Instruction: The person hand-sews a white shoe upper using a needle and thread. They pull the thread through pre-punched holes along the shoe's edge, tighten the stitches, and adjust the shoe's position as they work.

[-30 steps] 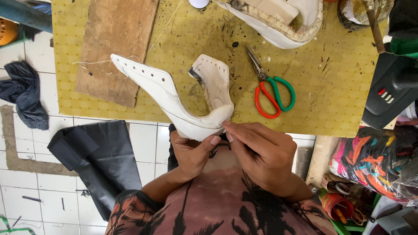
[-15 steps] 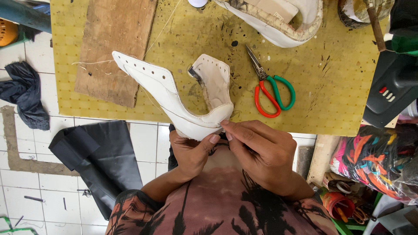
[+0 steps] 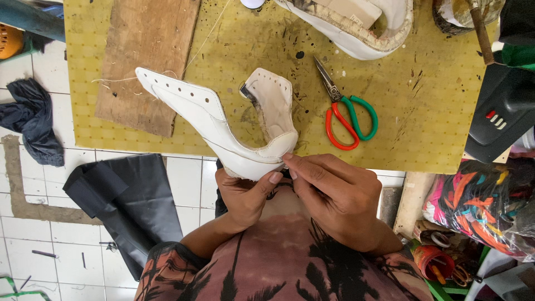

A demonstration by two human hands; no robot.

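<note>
both hands, left hand and right hand, pinch the white shoe upper just above them.

Red-and-green-handled scissors lie on the yellow table beside a wooden board, with black cloth on the tiled floor below.
</note>
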